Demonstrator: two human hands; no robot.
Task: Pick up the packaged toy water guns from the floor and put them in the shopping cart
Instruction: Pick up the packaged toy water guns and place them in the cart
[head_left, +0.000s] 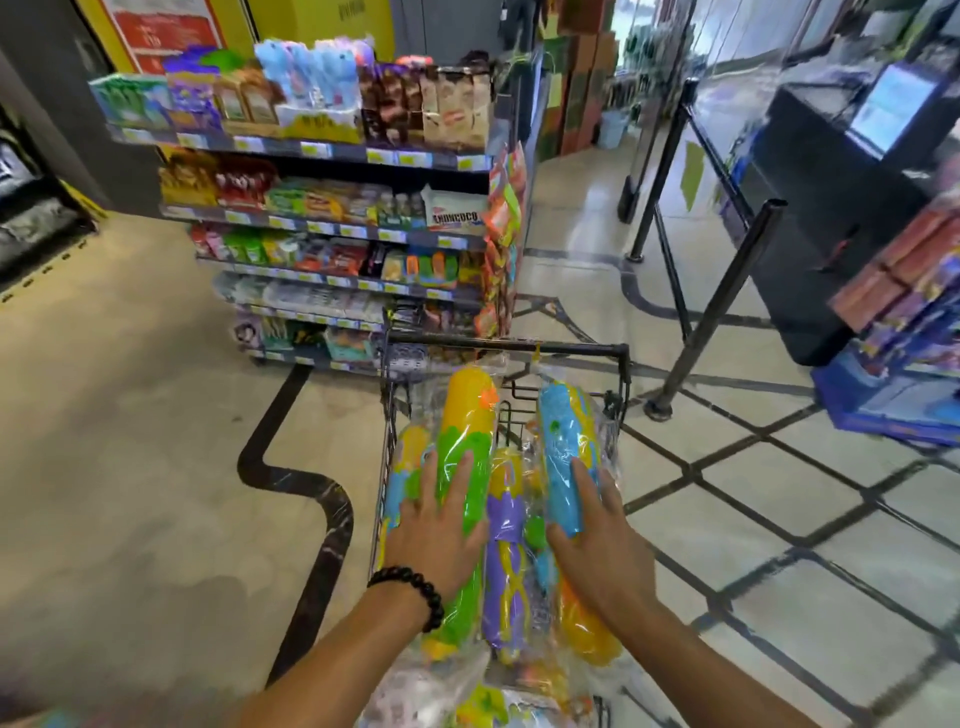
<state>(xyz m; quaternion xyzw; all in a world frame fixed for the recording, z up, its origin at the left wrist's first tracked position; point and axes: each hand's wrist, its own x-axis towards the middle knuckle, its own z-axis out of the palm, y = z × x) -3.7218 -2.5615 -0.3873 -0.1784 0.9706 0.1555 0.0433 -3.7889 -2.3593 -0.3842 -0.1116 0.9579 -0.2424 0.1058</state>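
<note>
Settling the packaged water guns (467, 467) into the shopping cart (511, 347), left hand (441, 525) and right hand (597, 540) press flat, fingers released; next, probably checking the floor for more.

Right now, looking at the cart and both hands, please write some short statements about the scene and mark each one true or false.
1. Both hands lie flat on packaged water guns in the cart. True: left hand on the green and yellow water gun, right hand on the blue water gun.
2. The shopping cart is empty. False: several packaged guns fill it.
3. A black bead bracelet is on the left wrist. True.
4. The right hand grips the cart handle. False: it rests on the blue gun.
</note>
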